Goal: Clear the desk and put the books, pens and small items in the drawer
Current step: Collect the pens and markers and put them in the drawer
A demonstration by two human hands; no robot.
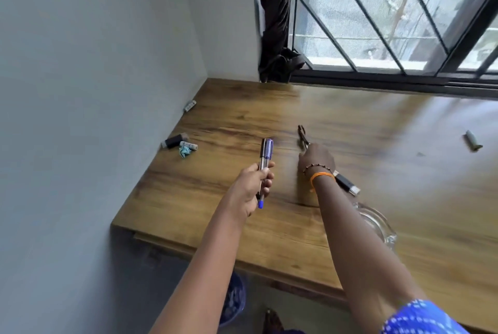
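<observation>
Glossy woodgrain desk (350, 131), slim pens (265, 155)

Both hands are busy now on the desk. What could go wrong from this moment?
1. The left hand already holds two pens in a loose-looking grip; adding more could let one slip.
2. The right hand is closing on a small metal tool, with its forearm above the glass ashtray near the desk front; pulling back low might knock it.
3. The small items by the wall may be overlooked.
</observation>
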